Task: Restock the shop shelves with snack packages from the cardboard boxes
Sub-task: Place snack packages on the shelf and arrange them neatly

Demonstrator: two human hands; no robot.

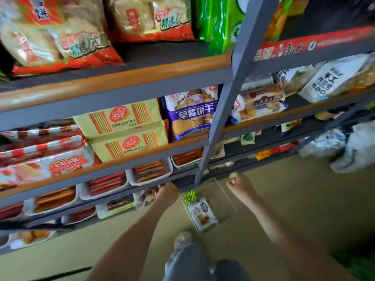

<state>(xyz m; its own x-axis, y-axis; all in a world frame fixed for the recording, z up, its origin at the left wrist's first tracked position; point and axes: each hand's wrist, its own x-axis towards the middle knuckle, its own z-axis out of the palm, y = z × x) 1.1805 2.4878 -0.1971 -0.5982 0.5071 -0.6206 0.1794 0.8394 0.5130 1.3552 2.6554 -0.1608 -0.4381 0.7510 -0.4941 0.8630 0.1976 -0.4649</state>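
The main risk lies at the low shelf [113, 197]. The left hand [168, 192] is reached in beside a pack [147, 196] already lying there, and that pack could be nudged off the edge onto the floor [284, 199] if a packet were pushed in blind. The shelf is seen steeply from above and the picture is smeared, so a free slot can hardly be judged. A second risk is the grey upright [204, 159], which stands between the two hands. It could be struck by a wrist or a packet on a hasty swing. The box [224, 196] sits on the floor just below the hands, close to the foot [183, 238], and could be kicked or stepped into. The packets [202, 214] to be shelved lie inside it, at its near end.

Both arms are stretched down and forward, nearly straight. The left hand is shown from the back, at the shelf's front edge. Its fingers are hidden, so the state of its grip cannot be told. The right hand [237, 182] is held above the box's far side, well apart from the left hand. Its grip is clenched into a fist, and it appears that nothing is held in it.
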